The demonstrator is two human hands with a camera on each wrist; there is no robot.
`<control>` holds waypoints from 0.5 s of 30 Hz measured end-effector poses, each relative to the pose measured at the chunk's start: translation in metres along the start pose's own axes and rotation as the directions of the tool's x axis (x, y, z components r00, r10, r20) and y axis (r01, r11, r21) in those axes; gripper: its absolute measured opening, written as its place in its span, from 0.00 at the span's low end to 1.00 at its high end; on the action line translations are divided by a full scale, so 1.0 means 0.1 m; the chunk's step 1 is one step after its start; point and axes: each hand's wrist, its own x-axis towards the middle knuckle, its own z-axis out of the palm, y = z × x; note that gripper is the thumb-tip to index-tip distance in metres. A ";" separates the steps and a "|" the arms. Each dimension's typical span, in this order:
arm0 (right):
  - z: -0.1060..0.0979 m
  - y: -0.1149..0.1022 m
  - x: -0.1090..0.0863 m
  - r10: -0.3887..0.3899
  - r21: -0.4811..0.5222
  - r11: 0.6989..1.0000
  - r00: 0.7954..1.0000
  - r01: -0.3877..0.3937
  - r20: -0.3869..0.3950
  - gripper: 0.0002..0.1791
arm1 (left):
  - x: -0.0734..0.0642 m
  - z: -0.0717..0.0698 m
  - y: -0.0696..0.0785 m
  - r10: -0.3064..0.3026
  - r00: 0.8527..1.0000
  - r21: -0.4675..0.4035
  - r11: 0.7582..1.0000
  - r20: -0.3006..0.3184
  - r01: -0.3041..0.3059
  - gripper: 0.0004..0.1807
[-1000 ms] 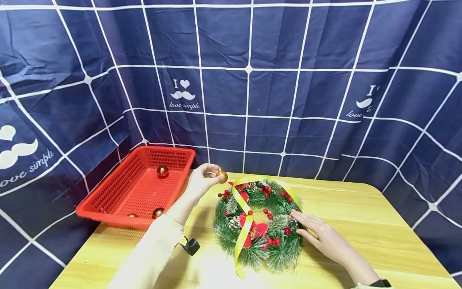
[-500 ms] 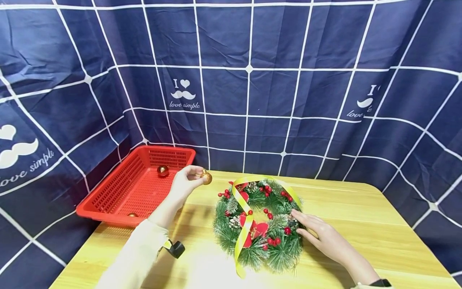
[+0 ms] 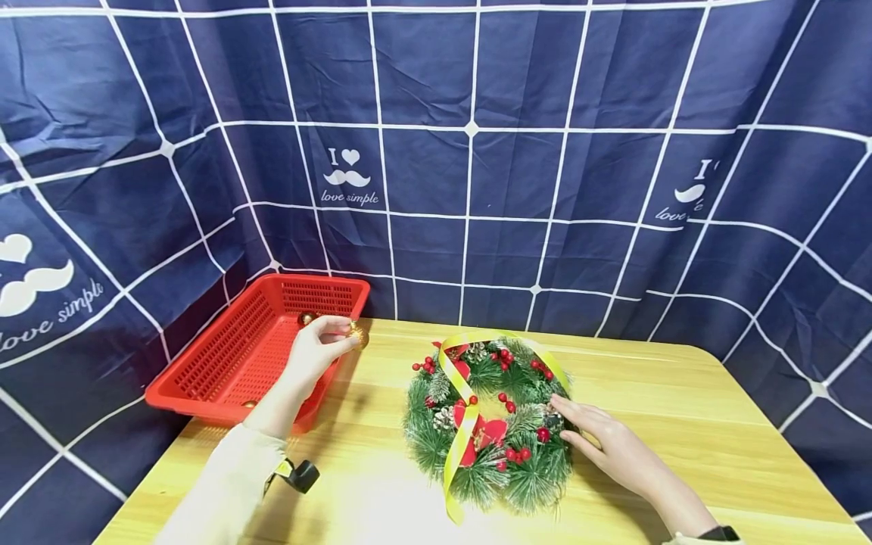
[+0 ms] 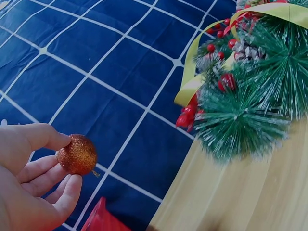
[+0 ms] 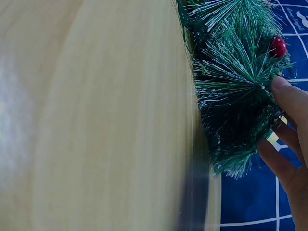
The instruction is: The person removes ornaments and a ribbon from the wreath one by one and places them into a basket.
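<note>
Between thumb and fingers, my left hand [image 3: 319, 350] pinches a glittery gold Christmas ball [image 4: 79, 155], held up beside the basket's right rim. A small hanging loop shows on the ball in the left wrist view. The green Christmas wreath [image 3: 436, 439] lies on the table, dressed with red berries, red flowers, pinecones and a yellow ribbon [image 3: 458, 439]. On the wreath's right side rests my right hand [image 3: 609, 446], its fingers fairly straight and touching the greenery. The right wrist view shows thumb and fingertips against the wreath's edge [image 5: 240, 86].
A red plastic basket [image 3: 204, 412] stands at the table's left, with shiny balls inside, such as one ball [image 3: 306, 319] at its far end. My left arm covers part of it. A blue checked curtain [image 3: 422, 174] hangs behind the wooden table [image 3: 681, 424].
My left hand has moved left with the gold ball, from beside the wreath to the basket's right rim. The right hand and the wreath have stayed in place.
</note>
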 end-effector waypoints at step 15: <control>0.01 0.00 0.01 -0.003 -0.002 1.000 1.000 0.003 -0.023 0.29 | -0.06 -0.48 -0.06 0.006 0.999 0.025 1.000 -0.045 -0.005 0.24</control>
